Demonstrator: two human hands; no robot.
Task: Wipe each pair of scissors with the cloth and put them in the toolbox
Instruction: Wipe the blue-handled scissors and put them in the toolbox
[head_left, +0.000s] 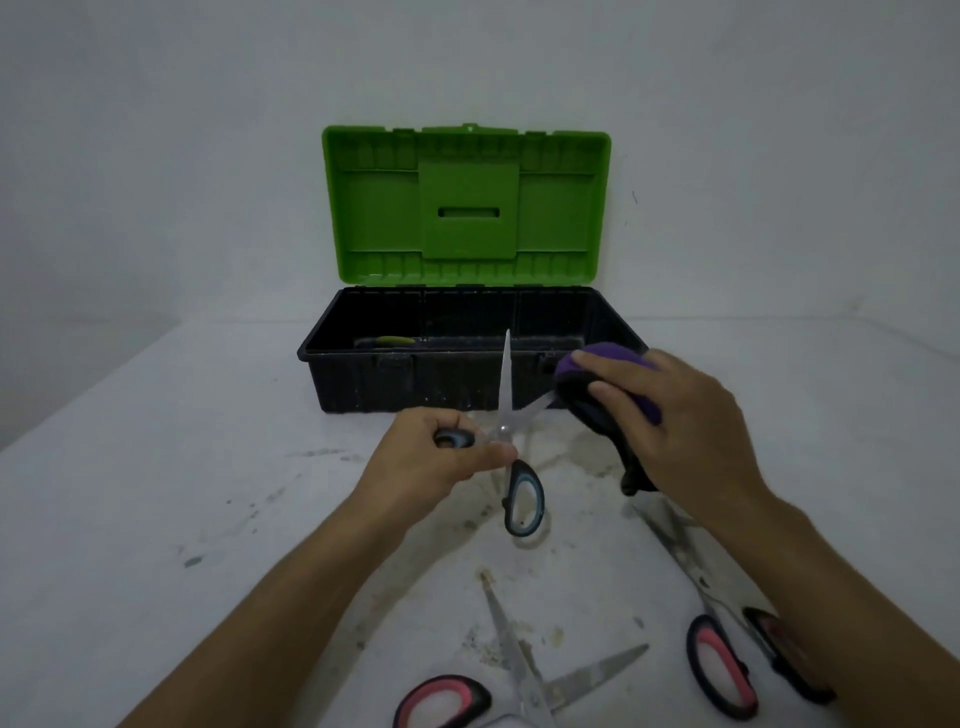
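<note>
The wiping step is in hand: the blue-handled scissors (511, 447), blades spread, are held above the desk (156, 493) by the left hand (441, 462), whose fingers are curled round one handle loop, while the purple cloth (608, 395) is gripped in the right hand (670, 421) and pressed round the tip of one blade. Next, the cloth is to be drawn along both blades and the scissors laid in the open toolbox (363, 384) just behind, while two pink-handled scissors (722, 670) (447, 699) lie on the desk, unwiped as far as can be judged
</note>
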